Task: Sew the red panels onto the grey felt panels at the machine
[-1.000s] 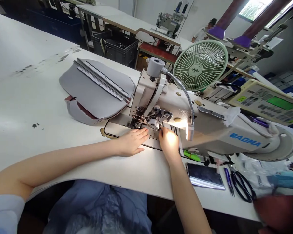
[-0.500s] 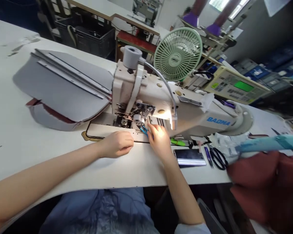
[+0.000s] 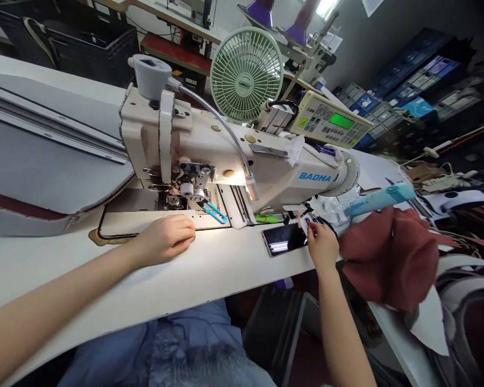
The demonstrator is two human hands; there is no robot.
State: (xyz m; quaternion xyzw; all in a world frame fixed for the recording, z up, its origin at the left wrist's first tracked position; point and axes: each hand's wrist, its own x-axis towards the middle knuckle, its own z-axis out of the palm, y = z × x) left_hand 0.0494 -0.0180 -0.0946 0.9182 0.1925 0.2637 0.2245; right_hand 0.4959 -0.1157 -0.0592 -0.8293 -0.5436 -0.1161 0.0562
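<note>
My left hand (image 3: pixel 163 240) is a loose fist resting at the front edge of the sewing machine's bed; whatever its fingers may hold is hidden. A blue slotted piece (image 3: pixel 215 212) lies on the bed beside the presser area of the sewing machine (image 3: pixel 197 140). My right hand (image 3: pixel 323 248) is closed with its fingertips together at the right end of a dark phone (image 3: pixel 284 239). A small purple bit shows at those fingertips, too small to name. Black scissors (image 3: pixel 329 224) are mostly hidden behind this hand.
Grey panels with a zipper-like strip (image 3: pixel 52 156) lie left of the machine. A green fan (image 3: pixel 247 75) and a control panel (image 3: pixel 331 119) stand behind it. Dark red material (image 3: pixel 389 258) and a teal strip (image 3: pixel 381 199) lie to the right. A green-handled tool (image 3: pixel 266 219) lies by the bed.
My right hand has left the blue piece near the needle and moved right to the phone's end, where a purple slim tool lay. My left hand stays by the bed. The view has turned right.
</note>
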